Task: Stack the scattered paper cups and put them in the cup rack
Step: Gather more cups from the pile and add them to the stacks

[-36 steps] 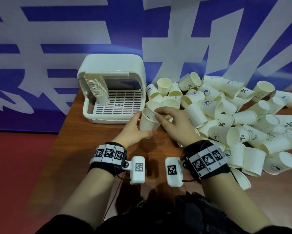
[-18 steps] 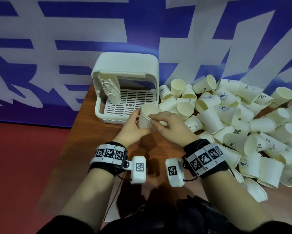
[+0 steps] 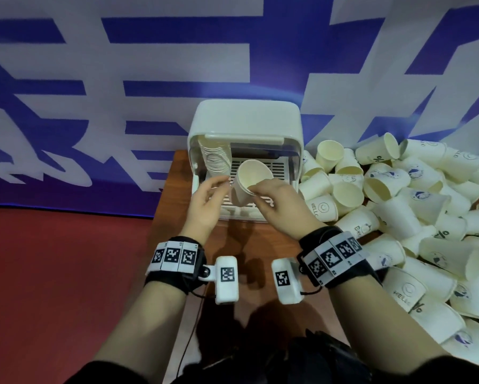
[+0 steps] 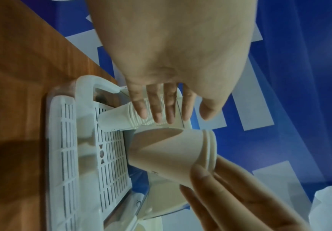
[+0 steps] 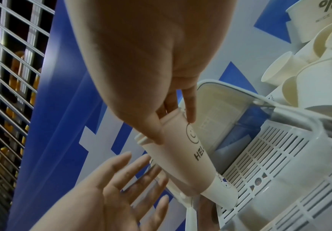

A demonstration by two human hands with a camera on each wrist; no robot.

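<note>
- Pinching the rim of a small nested stack of paper cups (image 3: 249, 182): right hand (image 3: 281, 206), thumb and fingers curled.
- Spread and relaxed just beside the stack, holding nothing: left hand (image 3: 205, 206).
- Carried since a second ago from the table (image 3: 174, 189) to over the cup rack (image 3: 245, 126) grille.
- Smooth white plastic rack, slotted floor, taller stack (image 3: 215, 159) leaning inside; loose cups (image 3: 399, 206) heaped right.
</note>
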